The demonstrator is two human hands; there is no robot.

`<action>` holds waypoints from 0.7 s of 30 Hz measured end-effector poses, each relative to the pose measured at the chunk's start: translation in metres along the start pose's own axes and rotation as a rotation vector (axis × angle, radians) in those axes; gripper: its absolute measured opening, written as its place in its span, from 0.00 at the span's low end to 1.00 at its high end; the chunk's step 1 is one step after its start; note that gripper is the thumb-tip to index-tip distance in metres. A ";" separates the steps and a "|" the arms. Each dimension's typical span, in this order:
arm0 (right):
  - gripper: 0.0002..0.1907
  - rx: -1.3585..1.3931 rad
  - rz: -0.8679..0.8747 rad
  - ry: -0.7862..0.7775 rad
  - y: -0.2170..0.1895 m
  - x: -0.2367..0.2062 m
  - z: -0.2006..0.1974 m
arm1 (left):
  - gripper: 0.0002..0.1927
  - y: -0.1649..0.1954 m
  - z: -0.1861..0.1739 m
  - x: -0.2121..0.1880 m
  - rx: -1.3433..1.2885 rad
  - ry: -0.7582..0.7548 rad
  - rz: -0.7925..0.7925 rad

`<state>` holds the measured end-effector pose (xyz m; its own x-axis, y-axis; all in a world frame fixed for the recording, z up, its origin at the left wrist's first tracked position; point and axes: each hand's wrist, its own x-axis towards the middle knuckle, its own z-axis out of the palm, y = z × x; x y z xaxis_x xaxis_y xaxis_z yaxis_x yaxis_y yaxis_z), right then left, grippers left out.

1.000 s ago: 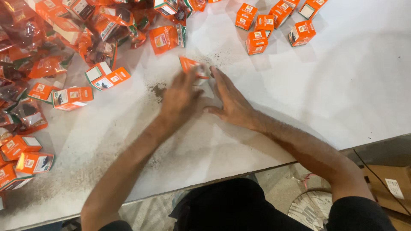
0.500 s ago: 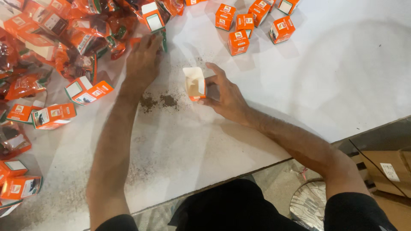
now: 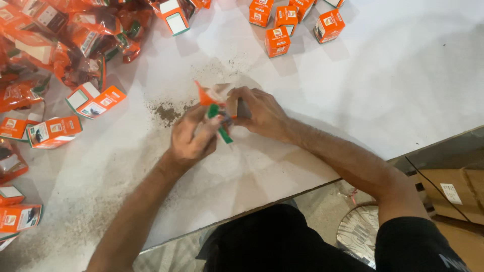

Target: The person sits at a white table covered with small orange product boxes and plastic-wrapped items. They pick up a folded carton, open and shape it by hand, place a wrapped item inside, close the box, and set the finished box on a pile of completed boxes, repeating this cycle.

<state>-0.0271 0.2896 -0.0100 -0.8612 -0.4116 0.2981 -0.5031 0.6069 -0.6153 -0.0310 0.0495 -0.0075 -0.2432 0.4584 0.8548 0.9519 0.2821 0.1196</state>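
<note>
Half a second back my left hand [image 3: 191, 138] was stretched out toward the heap at about ten o'clock; now it has come back to the middle of the table and meets my right hand [image 3: 262, 113] there. Both hands are closed on things: my left fingers pinch a crinkled orange, white and green sachet [image 3: 213, 103], its green end pointing down toward five o'clock, while my right hand grips a small open carton [image 3: 237, 107] just at the sachet's three o'clock side, the two touching. They sit over the white table [image 3: 393, 80], right beside a smear of dark powder [image 3: 169, 112] at nine o'clock from my hands. A heap of orange pouches and cartons [image 3: 60, 45] fills the ten o'clock corner. Four small closed orange boxes [image 3: 290, 22] stand at one o'clock, well apart from my hands. More orange cartons [image 3: 17, 216] lie along the eight o'clock edge.
</note>
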 end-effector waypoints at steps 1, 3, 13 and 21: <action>0.29 0.005 0.029 -0.015 -0.001 0.001 0.001 | 0.26 0.001 0.004 0.002 0.039 -0.012 -0.008; 0.30 0.007 0.048 -0.004 -0.004 0.001 0.003 | 0.26 0.001 0.011 0.004 0.097 -0.034 -0.020; 0.36 0.065 0.022 0.030 -0.009 0.000 0.009 | 0.15 0.011 0.021 0.008 0.130 -0.160 -0.405; 0.42 0.098 0.037 0.024 -0.011 0.001 0.008 | 0.39 -0.012 0.021 0.019 -0.741 -0.014 -1.278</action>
<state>-0.0216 0.2770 -0.0085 -0.8809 -0.3736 0.2905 -0.4628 0.5514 -0.6941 -0.0507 0.0727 -0.0035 -0.9691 0.2447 -0.0311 -0.0300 0.0084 0.9995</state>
